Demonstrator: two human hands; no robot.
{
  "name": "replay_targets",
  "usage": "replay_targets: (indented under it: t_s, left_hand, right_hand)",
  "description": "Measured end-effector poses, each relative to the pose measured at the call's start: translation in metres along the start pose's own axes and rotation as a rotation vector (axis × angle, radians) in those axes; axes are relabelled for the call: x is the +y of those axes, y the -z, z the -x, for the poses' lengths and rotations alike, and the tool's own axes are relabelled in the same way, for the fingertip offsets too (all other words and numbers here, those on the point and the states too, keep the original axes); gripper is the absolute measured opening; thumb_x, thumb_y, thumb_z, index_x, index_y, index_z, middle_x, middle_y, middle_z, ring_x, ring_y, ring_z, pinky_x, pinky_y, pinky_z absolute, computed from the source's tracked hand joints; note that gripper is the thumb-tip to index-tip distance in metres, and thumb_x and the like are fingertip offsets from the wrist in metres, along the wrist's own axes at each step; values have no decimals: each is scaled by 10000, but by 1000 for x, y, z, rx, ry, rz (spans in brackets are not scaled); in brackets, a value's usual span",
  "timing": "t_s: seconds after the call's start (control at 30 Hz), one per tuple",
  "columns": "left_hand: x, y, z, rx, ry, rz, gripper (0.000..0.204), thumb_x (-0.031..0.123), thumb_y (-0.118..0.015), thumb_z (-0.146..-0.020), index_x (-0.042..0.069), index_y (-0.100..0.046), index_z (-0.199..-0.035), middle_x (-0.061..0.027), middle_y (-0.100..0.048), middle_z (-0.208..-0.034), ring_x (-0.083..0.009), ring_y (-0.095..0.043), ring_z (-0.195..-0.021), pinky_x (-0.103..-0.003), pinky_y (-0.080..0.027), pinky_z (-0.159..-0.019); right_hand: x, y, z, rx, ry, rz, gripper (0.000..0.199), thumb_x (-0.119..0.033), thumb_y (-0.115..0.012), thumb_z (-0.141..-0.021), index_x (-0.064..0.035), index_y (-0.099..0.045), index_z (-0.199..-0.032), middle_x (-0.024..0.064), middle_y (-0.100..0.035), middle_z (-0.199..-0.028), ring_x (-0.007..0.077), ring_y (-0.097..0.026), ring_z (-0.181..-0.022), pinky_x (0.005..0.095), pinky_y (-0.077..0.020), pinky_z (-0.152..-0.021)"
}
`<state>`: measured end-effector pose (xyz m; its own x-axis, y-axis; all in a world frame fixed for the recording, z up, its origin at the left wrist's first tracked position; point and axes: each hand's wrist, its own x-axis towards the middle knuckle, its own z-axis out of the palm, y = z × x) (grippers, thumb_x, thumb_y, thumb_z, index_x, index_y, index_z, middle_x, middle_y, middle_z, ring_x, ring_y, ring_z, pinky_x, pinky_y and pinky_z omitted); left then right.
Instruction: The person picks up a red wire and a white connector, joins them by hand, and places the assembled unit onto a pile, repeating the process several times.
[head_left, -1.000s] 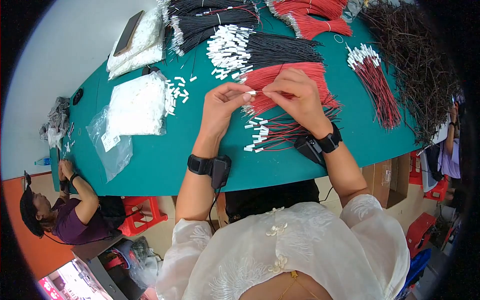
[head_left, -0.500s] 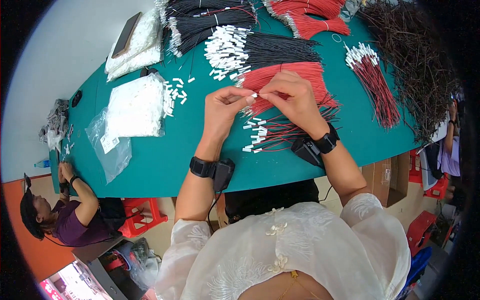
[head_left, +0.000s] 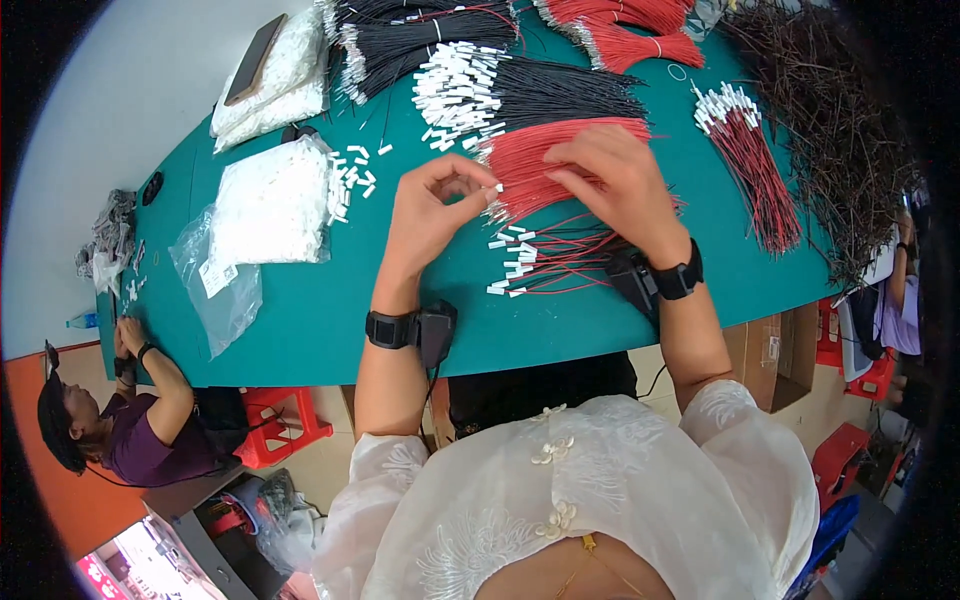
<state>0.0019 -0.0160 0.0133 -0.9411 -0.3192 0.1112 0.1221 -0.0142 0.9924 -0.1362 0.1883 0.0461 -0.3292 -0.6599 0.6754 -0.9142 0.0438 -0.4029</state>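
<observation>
Left grip [head_left: 430, 208]: pinching white connector [head_left: 499, 187] | right grip [head_left: 628, 185]: hanging spread over red wires [head_left: 522, 155] | black wires [head_left: 570, 95] lying behind these, connector bag [head_left: 268, 205] left, dark tangle [head_left: 840, 140] right

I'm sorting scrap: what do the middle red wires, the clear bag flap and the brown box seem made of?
Red wires: smooth coating, likely plastic or rubbery; shiny ends suggest metal tips. Clear bag flap: glossy plastic film, by its see-through wrinkles. Brown box: probably matte cardboard, judging by its colour and flat panels.
</observation>
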Motion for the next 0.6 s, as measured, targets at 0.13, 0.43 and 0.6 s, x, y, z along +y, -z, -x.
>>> replay_targets:
  t_s: [0.13,0.43,0.6]
  left_hand:
    - [3,7,1,-149,17,-107,108,-12,-770,-826,-12,-718,-920,-38,-723,-915,-79,-642,-788,-229,-514,-730]
    - [-20,4,-3,-39,105,-246,128,55,-763,-861,-12,-710,-956,-40,-706,-871,-112,-615,-762,-274,-493,-693]
    - [-39,0,-20,396,-193,-710,159,58,-759,-837,20,-706,-982,-92,-661,-916,-211,-620,-811,-348,-504,-740]
  right_hand:
    - [-4,26,1,-242,16,-16,135,-112,-796,-788,-50,-707,-869,68,-670,-775,282,-638,-735,367,-505,-727]
    - [12,-7,15,-425,-191,-16,160,-116,-787,-789,-17,-686,-862,88,-663,-797,304,-645,-757,398,-515,-703]
    - [16,-36,19,-260,-180,-24,147,-89,-753,-816,-11,-674,-914,106,-669,-896,305,-645,-820,414,-525,-733]
